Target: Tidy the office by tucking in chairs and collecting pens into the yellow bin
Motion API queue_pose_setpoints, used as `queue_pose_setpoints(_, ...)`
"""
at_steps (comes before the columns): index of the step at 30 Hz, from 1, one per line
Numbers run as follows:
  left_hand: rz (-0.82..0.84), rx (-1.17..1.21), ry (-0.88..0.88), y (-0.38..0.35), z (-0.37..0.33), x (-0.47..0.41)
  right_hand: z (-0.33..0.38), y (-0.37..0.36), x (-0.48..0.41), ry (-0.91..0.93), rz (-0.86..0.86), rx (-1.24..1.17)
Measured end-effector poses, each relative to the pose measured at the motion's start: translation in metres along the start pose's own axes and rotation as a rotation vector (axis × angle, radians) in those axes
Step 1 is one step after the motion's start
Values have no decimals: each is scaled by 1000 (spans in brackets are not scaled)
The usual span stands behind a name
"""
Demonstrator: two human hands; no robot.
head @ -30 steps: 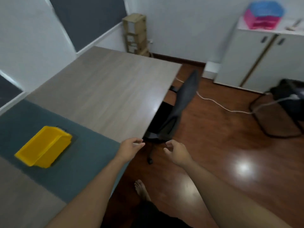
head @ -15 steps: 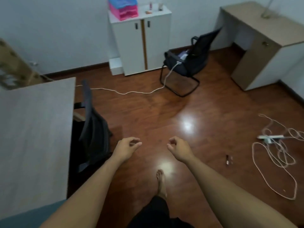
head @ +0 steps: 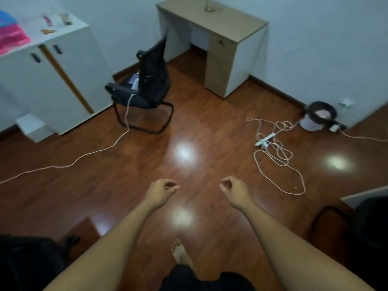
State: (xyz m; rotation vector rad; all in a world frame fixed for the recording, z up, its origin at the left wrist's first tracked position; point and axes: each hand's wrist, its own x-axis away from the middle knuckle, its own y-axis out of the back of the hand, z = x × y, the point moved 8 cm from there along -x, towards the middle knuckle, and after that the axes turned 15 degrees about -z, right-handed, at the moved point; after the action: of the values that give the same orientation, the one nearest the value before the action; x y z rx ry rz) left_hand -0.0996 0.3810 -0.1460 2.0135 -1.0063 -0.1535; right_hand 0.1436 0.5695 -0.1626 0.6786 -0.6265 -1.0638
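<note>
Both hands, the left (head: 161, 192) and the right (head: 234, 191), hang loosely curled and empty, while the black chair (head: 147, 87) stands well ahead and left of them, probably nearer the left hand, untucked from the small desk (head: 220, 36) beyond it.

head cam | standing height, tilted forward-down | wooden floor (head: 147, 164) mid-range | single view

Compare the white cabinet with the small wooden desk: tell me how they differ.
The white cabinet has two closed doors with dark handles; the small wooden desk has an open knee space beside one tan door. The cabinet carries pink trays and small items; the desk carries one glass item. Both stand against the back wall.
</note>
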Motion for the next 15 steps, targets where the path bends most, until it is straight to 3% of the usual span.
queue_pose_setpoints(9,193,-91,-203,-74,-110,-92,-95,73,-56,-272,-189,-113)
queue_pose_setpoints(15,181,-99,-213,-130,-173,-134,-157,118,-111,-322,-216,-138)
